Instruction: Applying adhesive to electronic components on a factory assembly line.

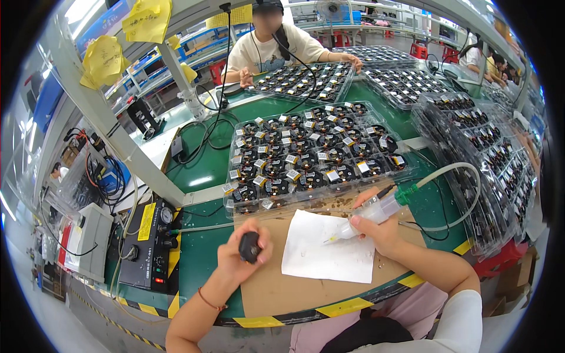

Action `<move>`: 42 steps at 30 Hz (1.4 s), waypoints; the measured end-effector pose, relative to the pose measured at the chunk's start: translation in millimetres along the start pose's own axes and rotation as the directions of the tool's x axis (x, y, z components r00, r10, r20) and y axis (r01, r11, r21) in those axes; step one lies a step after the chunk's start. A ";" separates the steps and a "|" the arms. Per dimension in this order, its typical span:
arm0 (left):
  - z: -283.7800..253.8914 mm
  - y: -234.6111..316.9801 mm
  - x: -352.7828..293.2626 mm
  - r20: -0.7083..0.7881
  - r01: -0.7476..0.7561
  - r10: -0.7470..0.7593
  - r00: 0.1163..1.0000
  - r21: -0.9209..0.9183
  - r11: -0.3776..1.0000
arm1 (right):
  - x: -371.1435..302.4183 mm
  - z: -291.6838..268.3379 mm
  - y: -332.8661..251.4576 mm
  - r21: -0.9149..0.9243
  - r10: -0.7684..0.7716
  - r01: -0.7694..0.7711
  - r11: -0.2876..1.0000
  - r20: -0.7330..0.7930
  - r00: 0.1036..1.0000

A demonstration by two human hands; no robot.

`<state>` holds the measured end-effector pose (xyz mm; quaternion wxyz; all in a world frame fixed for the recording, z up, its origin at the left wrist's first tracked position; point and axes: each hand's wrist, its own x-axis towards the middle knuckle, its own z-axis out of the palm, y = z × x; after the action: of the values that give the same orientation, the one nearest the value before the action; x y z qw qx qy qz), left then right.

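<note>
My left hand is closed around a small black rounded part, raised over the left side of the cardboard mat. In my right hand is a clear dispensing syringe with a green cap and a hose, its fine tip slanting down to the left. The tip is over a white sheet of paper lying on the cardboard. Just beyond the paper stands a clear plastic tray filled with several small black parts with white and yellow labels.
A black dispenser box with a gauge stands at the left, with an air hose leading from it. Stacked filled trays rise at the right. Across the green bench, a person holds another filled tray. Black cables hang at the back left.
</note>
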<state>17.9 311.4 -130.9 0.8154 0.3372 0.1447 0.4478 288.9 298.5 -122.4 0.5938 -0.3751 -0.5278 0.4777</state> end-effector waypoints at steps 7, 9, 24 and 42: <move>-18.9 16.8 8.2 -0.145 -0.183 0.197 0.970 0.105 0.977 | 10.5 -11.0 4.0 0.134 0.021 -0.042 0.990 0.151 0.988; -29.7 22.7 12.8 -0.074 -0.190 0.195 0.978 0.075 0.979 | 20.6 -14.6 0.6 0.252 0.088 -0.134 0.958 0.185 0.979; -27.3 161.9 5.9 -0.557 -0.366 0.362 0.748 0.109 0.924 | 101.1 -75.3 -103.8 0.345 -0.199 0.191 0.919 -0.012 0.980; -148.8 310.7 -179.8 0.335 0.052 0.938 0.094 0.939 -0.340 | 110.3 -133.0 -136.9 0.387 -0.132 0.324 0.863 -0.446 0.885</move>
<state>-358.9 340.5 -40.4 -0.1729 0.5382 0.4805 0.6705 441.9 376.7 15.8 0.8138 -0.2509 -0.3091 0.4234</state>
